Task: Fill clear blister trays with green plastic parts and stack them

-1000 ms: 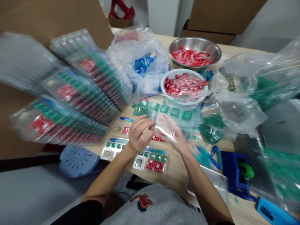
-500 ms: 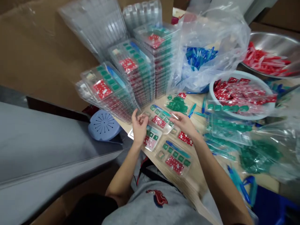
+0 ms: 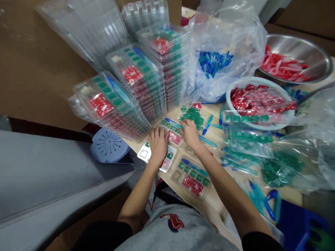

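Note:
A clear plastic blister tray (image 3: 166, 129) lies on the table, holding green squares, a red white-patterned packet and a blue-and-teal plastic stick. My left hand (image 3: 158, 144) rests palm down over its left end, fingers spread. Over its right end is my right hand (image 3: 190, 134), fingers bent loosely and touching the tray; their undersides are hidden. Partly under my left hand sits another tray with a white card (image 3: 143, 153). A further filled tray (image 3: 192, 176) lies nearer my body, and one more is mostly covered by my right wrist. Loose green pieces (image 3: 193, 115) are heaped beyond my right hand.
Tall stacks of filled trays (image 3: 104, 101) stand at the left. Behind are a bag of blue sticks (image 3: 214, 62), a bowl of red packets (image 3: 229, 97) and a steel bowl (image 3: 318, 59). Bagged green pieces (image 3: 282, 167) lie right. A blue stool (image 3: 108, 144) stands beside the table.
My left hand has turned from raised, curled fingers to lying flat on the tray. My right hand has moved left, onto the tray's right end. The whole view has shifted slightly.

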Available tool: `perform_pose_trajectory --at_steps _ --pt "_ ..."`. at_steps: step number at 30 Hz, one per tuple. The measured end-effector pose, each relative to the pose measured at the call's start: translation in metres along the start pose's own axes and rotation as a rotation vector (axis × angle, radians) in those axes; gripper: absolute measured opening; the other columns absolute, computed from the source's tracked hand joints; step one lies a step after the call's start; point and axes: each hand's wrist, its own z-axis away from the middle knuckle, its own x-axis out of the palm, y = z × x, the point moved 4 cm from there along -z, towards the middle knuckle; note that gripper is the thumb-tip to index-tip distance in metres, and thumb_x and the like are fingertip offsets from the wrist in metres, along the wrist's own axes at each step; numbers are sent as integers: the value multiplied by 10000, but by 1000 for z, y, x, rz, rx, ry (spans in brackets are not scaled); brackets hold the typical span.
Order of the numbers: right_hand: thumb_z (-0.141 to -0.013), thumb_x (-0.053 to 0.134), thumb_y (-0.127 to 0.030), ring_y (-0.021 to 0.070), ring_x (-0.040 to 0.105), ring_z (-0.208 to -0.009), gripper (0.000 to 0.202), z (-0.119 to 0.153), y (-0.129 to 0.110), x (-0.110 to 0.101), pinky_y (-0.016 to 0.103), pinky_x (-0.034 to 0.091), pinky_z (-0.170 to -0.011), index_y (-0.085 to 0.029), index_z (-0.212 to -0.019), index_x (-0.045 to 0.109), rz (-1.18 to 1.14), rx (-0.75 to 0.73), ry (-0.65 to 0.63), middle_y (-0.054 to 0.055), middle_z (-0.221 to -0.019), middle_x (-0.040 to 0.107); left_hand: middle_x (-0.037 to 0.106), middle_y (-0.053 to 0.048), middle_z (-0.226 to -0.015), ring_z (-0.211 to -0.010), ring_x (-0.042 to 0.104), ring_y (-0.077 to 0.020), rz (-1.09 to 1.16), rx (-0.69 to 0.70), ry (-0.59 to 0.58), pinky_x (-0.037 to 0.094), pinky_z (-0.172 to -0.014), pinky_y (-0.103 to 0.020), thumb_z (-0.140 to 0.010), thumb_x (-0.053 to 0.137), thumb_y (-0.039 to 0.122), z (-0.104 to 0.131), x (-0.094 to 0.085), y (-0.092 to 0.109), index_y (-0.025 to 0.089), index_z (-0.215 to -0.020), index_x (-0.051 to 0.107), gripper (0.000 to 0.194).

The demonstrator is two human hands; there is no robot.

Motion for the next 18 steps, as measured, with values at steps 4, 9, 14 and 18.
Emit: perform_pose_trajectory --at_steps 4,9,14,18 --pt "-883 546 -127 328 496 -1167 292 14 -13 -2 500 394 -982 -110 -1150 663 48 -30 -49 214 -1283 573 588 -224 -1278 -1188 517 -385 -47 63 -12 376 -998 -576 -908 521 302 13 -7 -4 129 -1109 624 285" --pt "-895 572 -157 282 500 -1207 288 46 -21 -15 455 399 -1020 -141 -1172 649 29 -33 -29 178 -1336 553 585 -275 -1199 -1143 526 -417 9 195 15 372 -942 -652 -916 455 271 13 -18 7 96 -1066 614 280" --pt "-876 589 -149 240 601 -1063 203 88 -7 -40 384 473 -947 -145 -1060 674 -83 -11 55 130 -1108 665 640 -120 -1182 -1138 573 -228 165 576 -85 435 -1014 -397 -972 383 240 -6 -7 99 178 -1143 595 279" --pt "-856 557 -96 243 654 -924 196 130 24 -63 370 523 -813 -128 -1017 665 -198 104 168 129 -1005 693 636 -79 -1230 -1181 546 -209 174 849 -176 422 -1034 -342 -938 523 282 -3 18 192 194 -1141 614 239"
